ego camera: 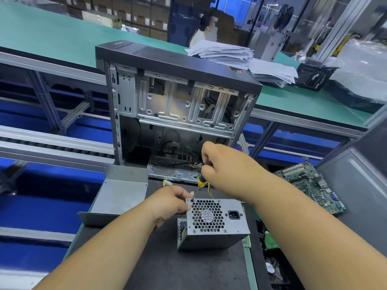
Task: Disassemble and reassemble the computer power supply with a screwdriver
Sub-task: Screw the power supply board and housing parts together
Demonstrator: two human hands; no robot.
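A: Where's the PSU [216, 223]?

B: On the dark mat [167, 264], in front of the open case [178, 105], fan grille facing up toward the cam, tilted a bit. Power socket sits on the grille's right.

A: Hands?

B: Left hand [169, 203] is at the PSU's upper-left corner, fingers curled round that edge, thumb near the top, steadying it. Right hand [219, 162] is above the PSU, fingers wrapped tight round the screwdriver [201, 182] handle.

A: Driver pos?

B: Yellow/black handle, shaft slanting down-left from the right hand. Tip sits at the screw hole in the PSU's top-left corner. Can't tell if a screw is in there, too small.

A: Wires?

B: Yellow and black cables [206, 188] come off the PSU's far side, toward the case; a white plug shows near the left hand.

A: Anything else round the PSU?

B: Grey metal cover [119, 193] to its left, touching the mat's edge. A green board [312, 183] to its right, well apart. Behind the case, a stack of papers [240, 57] on the green bench [62, 36]. 1 person far back, beyond the papers.
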